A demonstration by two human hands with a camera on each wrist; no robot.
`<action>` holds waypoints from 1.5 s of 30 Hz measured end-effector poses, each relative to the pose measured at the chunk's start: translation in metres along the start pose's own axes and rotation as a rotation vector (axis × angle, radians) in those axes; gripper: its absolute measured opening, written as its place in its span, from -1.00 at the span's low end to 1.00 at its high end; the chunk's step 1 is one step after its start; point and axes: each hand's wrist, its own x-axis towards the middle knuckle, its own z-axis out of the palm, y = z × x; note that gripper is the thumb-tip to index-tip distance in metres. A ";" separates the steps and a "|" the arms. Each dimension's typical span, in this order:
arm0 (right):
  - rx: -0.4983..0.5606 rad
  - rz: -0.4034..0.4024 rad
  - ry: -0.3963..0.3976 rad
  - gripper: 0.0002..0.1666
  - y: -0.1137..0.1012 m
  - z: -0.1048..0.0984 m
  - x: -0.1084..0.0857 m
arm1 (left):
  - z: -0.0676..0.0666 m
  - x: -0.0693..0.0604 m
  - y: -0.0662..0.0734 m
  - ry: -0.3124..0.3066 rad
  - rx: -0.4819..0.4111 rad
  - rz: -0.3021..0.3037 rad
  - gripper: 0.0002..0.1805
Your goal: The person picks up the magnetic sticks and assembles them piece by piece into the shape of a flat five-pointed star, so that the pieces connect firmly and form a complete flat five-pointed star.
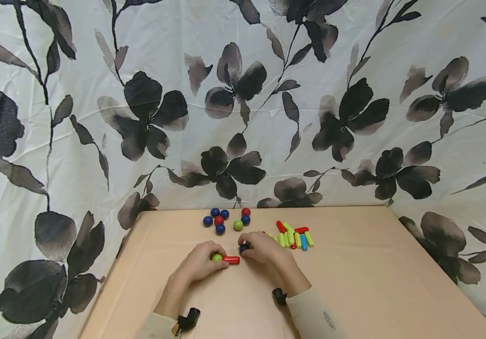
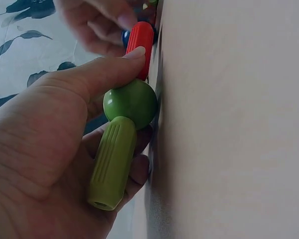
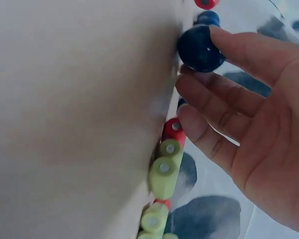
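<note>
My left hand (image 1: 200, 262) grips a joined piece just above the table: a green ball (image 2: 131, 105) with a red ribbed rod (image 2: 143, 36) on one side and a yellow-green ribbed rod (image 2: 112, 162) on the other. In the left wrist view its thumb lies along the red rod. Only the red end and part of the ball show in the head view. Close by on the right, my right hand (image 1: 267, 248) pinches a dark blue ball (image 3: 202, 50) between thumb and fingers. The blue ball and red rod are apart in the head view.
Several loose balls, mostly blue ones (image 1: 215, 212), with red ones and a green one (image 1: 238, 225), lie toward the table's back. Right of them is a pile of yellow-green, red and blue rods (image 1: 304, 242). A floral cloth (image 1: 285, 155) hangs behind the table (image 1: 374, 273).
</note>
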 end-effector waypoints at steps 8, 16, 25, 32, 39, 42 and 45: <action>0.124 -0.054 -0.018 -0.63 0.012 0.006 -0.017 | -0.001 0.000 0.000 0.004 0.020 -0.005 -0.85; 0.166 -0.026 -0.006 -0.61 0.013 0.006 -0.019 | -0.002 -0.001 0.002 0.017 0.022 -0.016 -0.85; 0.237 -0.024 -0.017 -0.57 0.013 0.009 -0.021 | 0.000 -0.001 0.004 0.022 0.020 0.000 -0.84; 0.231 -0.025 -0.018 -0.55 0.015 0.011 -0.022 | 0.002 0.000 0.004 0.026 0.027 -0.001 -0.86; 0.212 -0.038 -0.018 -0.55 0.010 0.013 -0.021 | 0.005 0.001 0.007 0.033 0.052 0.010 -0.82; 0.210 -0.064 -0.022 -0.56 0.006 0.015 -0.019 | 0.009 0.002 0.010 0.029 0.078 0.050 -0.78; 0.206 -0.075 -0.025 -0.55 0.004 0.016 -0.017 | 0.011 0.002 0.013 0.036 0.110 0.081 -0.77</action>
